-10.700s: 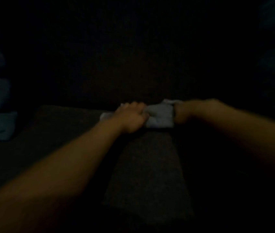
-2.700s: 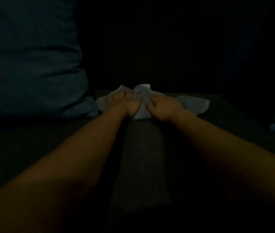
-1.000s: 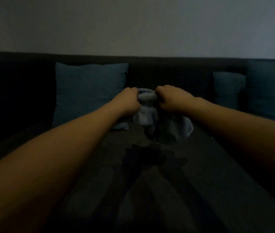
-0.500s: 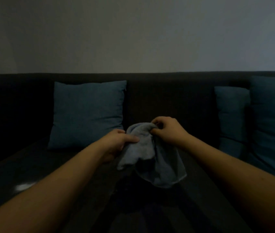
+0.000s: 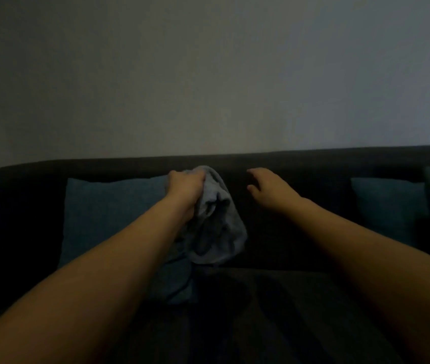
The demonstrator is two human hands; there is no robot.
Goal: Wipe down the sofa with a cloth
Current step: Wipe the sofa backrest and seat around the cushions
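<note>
Two bare arms, left hand point(image 5: 186, 189) gripping crumpled soft grey cloth point(image 5: 216, 222), right hand point(image 5: 269, 187) loose, fingers spread, dark sofa point(image 5: 287, 169)

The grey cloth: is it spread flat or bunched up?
Bunched up. The grey cloth hangs in crumpled folds from the left hand, which grips its top; the right hand is off it.

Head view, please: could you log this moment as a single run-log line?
left hand: grips cloth, raised at sofa backrest | right hand: open, off cloth | teal cushion: behind left forearm
</note>
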